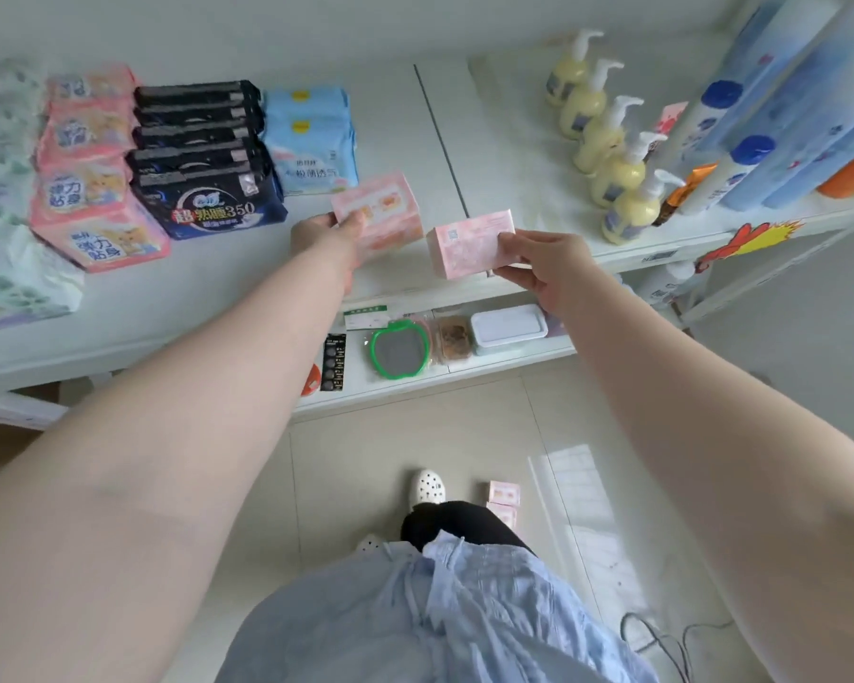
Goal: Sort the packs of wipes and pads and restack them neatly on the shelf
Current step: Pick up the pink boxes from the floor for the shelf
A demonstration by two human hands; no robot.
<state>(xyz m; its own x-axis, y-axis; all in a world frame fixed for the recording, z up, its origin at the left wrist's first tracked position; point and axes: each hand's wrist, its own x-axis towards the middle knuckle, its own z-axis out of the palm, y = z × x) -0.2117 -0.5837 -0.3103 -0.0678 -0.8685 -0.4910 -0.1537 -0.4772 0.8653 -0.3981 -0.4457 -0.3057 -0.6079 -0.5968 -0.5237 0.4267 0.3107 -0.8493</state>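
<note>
My left hand (327, 235) grips a pale pink pack (383, 209) low over the white shelf (208, 298), just right of the stacks. My right hand (546, 268) holds a second pink pack (467, 244) above the shelf's front edge. Rows stand on the shelf: pink packs (92, 189) at the left, black packs (203, 155) in the middle, light blue packs (314, 140) beside them. White-green packs (16, 278) lie at the far left. Two more pink packs (503, 502) lie on the floor by my foot.
Yellow pump bottles (612, 155) line the right half of the shelf, with blue and white bottles (760, 130) behind them. A lower shelf holds a green-rimmed mirror (399, 354), a white box (509, 327) and small items. Cables (671, 643) lie on the floor.
</note>
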